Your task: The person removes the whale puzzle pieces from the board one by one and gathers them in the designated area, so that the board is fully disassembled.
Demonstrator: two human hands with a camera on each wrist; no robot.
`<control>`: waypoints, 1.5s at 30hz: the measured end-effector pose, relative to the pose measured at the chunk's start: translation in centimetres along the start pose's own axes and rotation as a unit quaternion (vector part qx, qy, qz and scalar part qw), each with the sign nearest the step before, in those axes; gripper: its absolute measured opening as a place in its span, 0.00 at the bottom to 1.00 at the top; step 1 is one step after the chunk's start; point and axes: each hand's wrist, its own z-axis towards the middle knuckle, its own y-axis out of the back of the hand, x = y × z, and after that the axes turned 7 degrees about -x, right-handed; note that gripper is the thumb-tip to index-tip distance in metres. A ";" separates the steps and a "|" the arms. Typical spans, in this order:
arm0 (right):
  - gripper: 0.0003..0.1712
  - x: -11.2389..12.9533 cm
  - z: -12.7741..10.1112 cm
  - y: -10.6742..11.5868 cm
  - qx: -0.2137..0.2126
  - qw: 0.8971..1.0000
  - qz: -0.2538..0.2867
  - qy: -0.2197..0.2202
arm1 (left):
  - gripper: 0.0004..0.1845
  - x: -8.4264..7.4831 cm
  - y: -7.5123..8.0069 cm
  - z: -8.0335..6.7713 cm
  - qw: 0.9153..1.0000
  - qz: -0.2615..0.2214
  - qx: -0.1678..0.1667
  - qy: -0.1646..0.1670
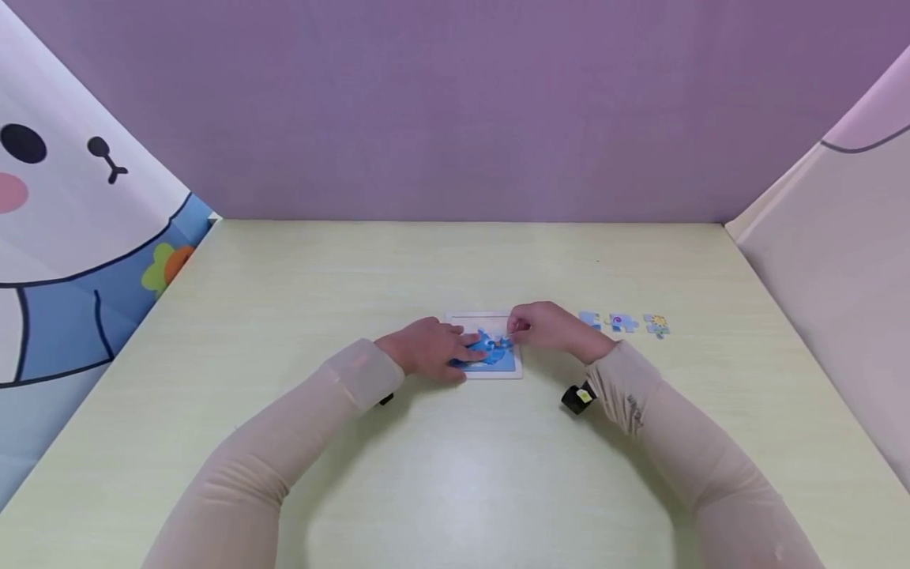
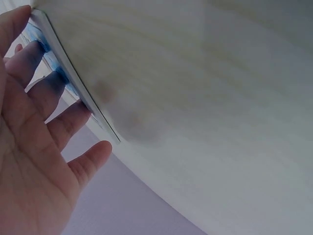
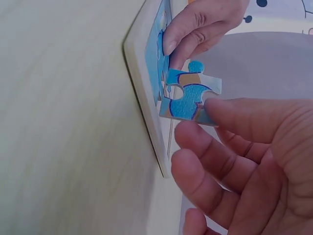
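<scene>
Pinching a blue jigsaw piece [image 3: 191, 95] between thumb and fingers, the right hand [image 1: 550, 325] holds it just over the puzzle tray [image 1: 513, 371], tilted up off the tray face; its lower edge meets the pieces already seated. Right grip: fingers curled round the piece, closed on it.

Left hand [image 1: 430, 348] lies flat on the tray's left part, fingers straight and spread, fingertips [image 2: 36, 51] pressing the blue picture area. Left grip: relaxed and flat, nothing held. In the right wrist view two left fingers [image 3: 195, 29] rest on the tray just beside the held piece.

Tray sits flat around the middle of the bench [image 1: 455, 490], slightly toward the far edge, partly filled with blue pieces.

Three loose pieces [image 1: 624, 322] lie in a row on the bench just right of the right hand, apart from the tray. A small black clip with a yellow tag [image 1: 577, 397] sits at the right wrist. Both arms wear beige sleeves [image 1: 284, 450].
</scene>
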 end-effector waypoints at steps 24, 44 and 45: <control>0.02 -2.2 -2.6 2.4 -0.026 0.999 0.012 -0.042 | 0.28 -0.1 0.0 0.0 1.000 -0.010 -0.008 -0.007; 0.07 -6.6 -7.2 6.0 -0.039 0.985 0.093 -0.141 | 0.27 0.0 0.3 0.0 0.999 0.017 -0.011 -0.026; 0.08 -6.8 -7.5 6.1 -0.042 0.985 0.092 -0.143 | 0.27 0.0 0.3 0.0 0.999 0.017 -0.010 -0.026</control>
